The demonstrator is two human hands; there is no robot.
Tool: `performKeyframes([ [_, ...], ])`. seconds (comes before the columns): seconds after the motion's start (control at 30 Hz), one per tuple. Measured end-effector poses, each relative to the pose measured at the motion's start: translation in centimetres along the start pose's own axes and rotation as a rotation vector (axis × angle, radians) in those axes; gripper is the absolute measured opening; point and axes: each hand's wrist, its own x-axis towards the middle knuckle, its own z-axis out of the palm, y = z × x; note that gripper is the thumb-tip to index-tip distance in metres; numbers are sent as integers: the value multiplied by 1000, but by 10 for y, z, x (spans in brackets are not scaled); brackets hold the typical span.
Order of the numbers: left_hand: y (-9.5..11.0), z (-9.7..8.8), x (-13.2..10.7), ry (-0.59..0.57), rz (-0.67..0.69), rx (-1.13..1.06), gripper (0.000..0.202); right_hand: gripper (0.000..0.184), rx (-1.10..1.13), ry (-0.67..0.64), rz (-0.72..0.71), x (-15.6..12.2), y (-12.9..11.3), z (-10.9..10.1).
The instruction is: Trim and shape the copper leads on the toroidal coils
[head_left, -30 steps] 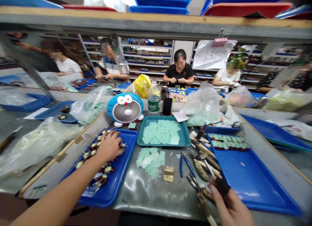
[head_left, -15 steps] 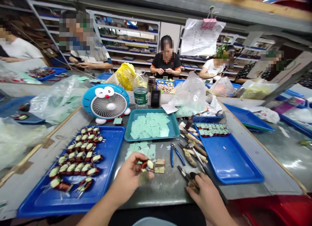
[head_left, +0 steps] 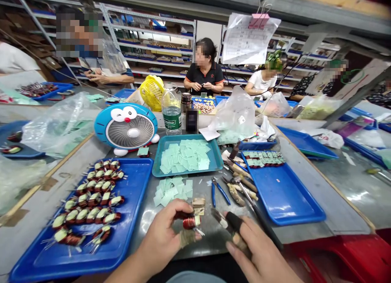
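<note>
My left hand (head_left: 163, 238) pinches a small copper-wound coil (head_left: 190, 222) over the near edge of the metal table (head_left: 171, 218). My right hand (head_left: 259, 254) is closed around a dark-handled tool (head_left: 233, 224) whose tip points left toward the coil. Left of my hands a blue tray (head_left: 131, 201) holds several rows of similar coils (head_left: 91, 201). Loose pale green paper squares (head_left: 172, 189) lie just beyond my left hand, with a teal tray (head_left: 218, 163) of more squares behind them.
Blue-handled pliers (head_left: 218, 191) and several wooden-handled tools (head_left: 241, 185) lie mid-table. A second blue tray (head_left: 284, 197) sits to the right with a row of green-topped parts (head_left: 264, 159). A blue cartoon fan (head_left: 126, 128), a bottle (head_left: 171, 114), plastic bags and several seated people stand beyond.
My left hand left the coil tray and brought a coil to the table's near edge. My right hand lifted the tool and swung its tip toward the coil. The view tilted down.
</note>
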Motion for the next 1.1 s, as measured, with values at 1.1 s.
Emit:
performKeyframes([
  [1.1,6,0,-22,-408,-137,-304,61,13,-351,-265,-78,25,-42,-32],
])
